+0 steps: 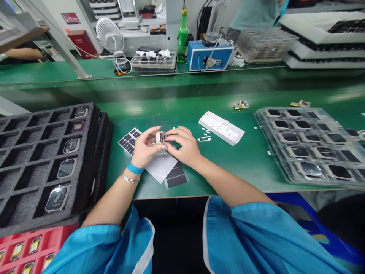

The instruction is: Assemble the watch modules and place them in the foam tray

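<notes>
My left hand (146, 149) and my right hand (184, 144) meet above the green table, both pinched on a small watch case (160, 137) held between their fingertips. The case shows its open inner side. Under the hands lie sheets of small black stickers (129, 140) and a white backing sheet (162, 166). A blue band and a metal bracelet circle my left wrist.
A black foam tray (42, 160) with watch cases fills the left; a red tray (25, 247) lies below it. Clear plastic trays (308, 144) of cases stand at right. A white sticker strip tray (221, 127) lies ahead. Across the belt stand a fan, a green bottle, a blue machine and another person.
</notes>
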Available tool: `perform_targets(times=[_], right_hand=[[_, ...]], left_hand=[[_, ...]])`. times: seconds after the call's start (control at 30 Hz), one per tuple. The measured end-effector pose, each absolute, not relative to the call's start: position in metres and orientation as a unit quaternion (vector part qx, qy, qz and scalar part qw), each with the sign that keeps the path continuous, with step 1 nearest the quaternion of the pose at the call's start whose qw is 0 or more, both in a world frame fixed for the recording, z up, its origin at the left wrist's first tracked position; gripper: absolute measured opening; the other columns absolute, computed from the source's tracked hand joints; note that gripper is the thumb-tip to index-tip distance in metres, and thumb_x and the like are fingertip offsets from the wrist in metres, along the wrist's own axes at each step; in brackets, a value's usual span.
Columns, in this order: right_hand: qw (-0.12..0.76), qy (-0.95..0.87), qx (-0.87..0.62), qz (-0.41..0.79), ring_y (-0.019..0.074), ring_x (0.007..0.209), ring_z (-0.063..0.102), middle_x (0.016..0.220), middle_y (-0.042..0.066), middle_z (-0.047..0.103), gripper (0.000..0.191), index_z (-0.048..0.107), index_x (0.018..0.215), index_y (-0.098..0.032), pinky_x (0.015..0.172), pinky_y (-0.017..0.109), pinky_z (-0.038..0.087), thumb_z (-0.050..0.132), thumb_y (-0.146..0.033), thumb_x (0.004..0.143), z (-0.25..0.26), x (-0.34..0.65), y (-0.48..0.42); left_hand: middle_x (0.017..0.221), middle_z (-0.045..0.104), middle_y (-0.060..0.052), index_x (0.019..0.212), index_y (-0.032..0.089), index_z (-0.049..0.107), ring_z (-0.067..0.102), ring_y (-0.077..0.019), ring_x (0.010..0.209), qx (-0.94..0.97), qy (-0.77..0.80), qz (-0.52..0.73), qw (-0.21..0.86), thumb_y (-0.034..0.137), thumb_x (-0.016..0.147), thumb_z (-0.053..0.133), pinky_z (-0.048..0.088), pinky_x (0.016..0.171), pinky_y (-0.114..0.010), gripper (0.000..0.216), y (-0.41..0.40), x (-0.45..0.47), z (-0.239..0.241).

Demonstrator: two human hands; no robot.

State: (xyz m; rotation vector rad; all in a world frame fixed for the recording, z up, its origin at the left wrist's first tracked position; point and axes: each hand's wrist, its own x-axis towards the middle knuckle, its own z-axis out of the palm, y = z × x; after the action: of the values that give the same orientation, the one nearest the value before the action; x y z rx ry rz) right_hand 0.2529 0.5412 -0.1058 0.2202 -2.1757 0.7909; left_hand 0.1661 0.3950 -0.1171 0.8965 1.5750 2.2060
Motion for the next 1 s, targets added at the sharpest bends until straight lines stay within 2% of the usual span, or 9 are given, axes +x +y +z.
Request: perform_targets(times=[0.23, 0.43, 0.57, 0.67, 0.73, 0.8, 0.87, 0.93, 1.0], right_hand=[[0.412, -0.874, 0.081, 0.244, 0.0185, 0.092, 0.062, 0.095, 0.0, 0.074, 0.011, 0.066, 0.077, -0.024, 0.108, 0.046, 0.036, 0.059, -0.021, 0.085, -0.11, 0.255, 0.538], [0.432, -0.87, 0.058, 0.23, 0.0169, 0.086, 0.064, 0.087, 0.0, 0.072, 0.011, 0.061, 0.071, -0.022, 0.103, 0.043, 0.042, 0.057, -0.016, 0.08, -0.101, 0.249, 0.548], [0.427, -0.876, -0.092, 0.205, 0.021, 0.088, 0.065, 0.085, 0.003, 0.072, 0.01, 0.063, 0.068, -0.02, 0.101, 0.048, 0.041, 0.059, -0.016, 0.076, -0.085, 0.254, 0.611], [0.344, -0.875, -0.278, 0.196, 0.0272, 0.086, 0.066, 0.08, 0.01, 0.072, 0.009, 0.066, 0.064, -0.016, 0.091, 0.049, 0.044, 0.063, -0.01, 0.07, -0.075, 0.266, 0.67], [0.319, -0.864, -0.332, 0.205, 0.0287, 0.084, 0.067, 0.078, 0.013, 0.072, 0.009, 0.068, 0.066, -0.014, 0.088, 0.05, 0.045, 0.062, -0.009, 0.071, -0.072, 0.27, 0.69], [0.334, -0.844, -0.3, 0.295, 0.0267, 0.085, 0.068, 0.083, 0.012, 0.073, 0.008, 0.071, 0.075, -0.015, 0.089, 0.049, 0.047, 0.063, -0.015, 0.076, -0.073, 0.269, 0.683], [0.289, -0.809, -0.195, 0.474, 0.0234, 0.091, 0.069, 0.095, 0.009, 0.074, 0.016, 0.071, 0.093, -0.019, 0.091, 0.046, 0.051, 0.066, -0.026, 0.079, -0.079, 0.262, 0.652], [0.141, -0.752, -0.061, 0.641, 0.0213, 0.098, 0.068, 0.108, 0.007, 0.072, 0.043, 0.064, 0.113, -0.022, 0.091, 0.044, 0.054, 0.075, -0.032, 0.073, -0.09, 0.253, 0.61], [0.004, -0.697, -0.002, 0.717, 0.0192, 0.094, 0.069, 0.106, 0.007, 0.072, 0.056, 0.062, 0.115, -0.021, 0.088, 0.04, 0.057, 0.083, -0.03, 0.064, -0.1, 0.246, 0.574]], left_hand=[[0.096, 0.069, -0.001, 0.108, 0.024, 0.062, 0.069, -0.0153, 0.091, 0.317, 0.545, 0.769, 0.101, 0.019, 0.051, 0.092, 0.057, 0.079, -0.023, 0.065, 0.398, 0.168, -0.119], [0.093, 0.068, 0.001, 0.108, 0.024, 0.056, 0.07, -0.015, 0.086, 0.278, 0.527, 0.786, 0.165, 0.022, 0.051, 0.092, 0.057, 0.081, -0.026, 0.067, 0.4, 0.169, -0.117], [0.097, 0.069, 0.0, 0.107, 0.026, 0.054, 0.071, -0.019, 0.091, 0.218, 0.482, 0.812, 0.245, 0.027, 0.057, 0.09, 0.058, 0.079, -0.029, 0.061, 0.397, 0.167, -0.112], [0.098, 0.069, 0.0, 0.106, 0.027, 0.054, 0.071, -0.019, 0.093, 0.188, 0.456, 0.82, 0.291, 0.03, 0.058, 0.089, 0.058, 0.081, -0.03, 0.06, 0.395, 0.167, -0.109], [0.099, 0.07, 0.0, 0.106, 0.027, 0.053, 0.071, -0.0195, 0.094, 0.177, 0.446, 0.818, 0.317, 0.031, 0.058, 0.089, 0.057, 0.083, -0.031, 0.06, 0.395, 0.168, -0.108], [0.099, 0.07, -0.001, 0.105, 0.026, 0.053, 0.07, -0.0208, 0.095, 0.174, 0.442, 0.814, 0.333, 0.033, 0.057, 0.09, 0.056, 0.087, -0.034, 0.061, 0.395, 0.169, -0.108], [0.098, 0.07, -0.001, 0.104, 0.026, 0.053, 0.069, -0.0222, 0.099, 0.18, 0.444, 0.81, 0.337, 0.035, 0.057, 0.089, 0.055, 0.09, -0.035, 0.06, 0.395, 0.169, -0.11], [0.098, 0.07, -0.002, 0.102, 0.025, 0.052, 0.068, -0.0228, 0.102, 0.185, 0.449, 0.809, 0.331, 0.036, 0.057, 0.089, 0.054, 0.089, -0.034, 0.059, 0.395, 0.168, -0.111], [0.098, 0.07, -0.002, 0.101, 0.026, 0.052, 0.068, -0.0227, 0.103, 0.184, 0.457, 0.809, 0.321, 0.037, 0.057, 0.089, 0.055, 0.087, -0.033, 0.059, 0.394, 0.165, -0.113]])
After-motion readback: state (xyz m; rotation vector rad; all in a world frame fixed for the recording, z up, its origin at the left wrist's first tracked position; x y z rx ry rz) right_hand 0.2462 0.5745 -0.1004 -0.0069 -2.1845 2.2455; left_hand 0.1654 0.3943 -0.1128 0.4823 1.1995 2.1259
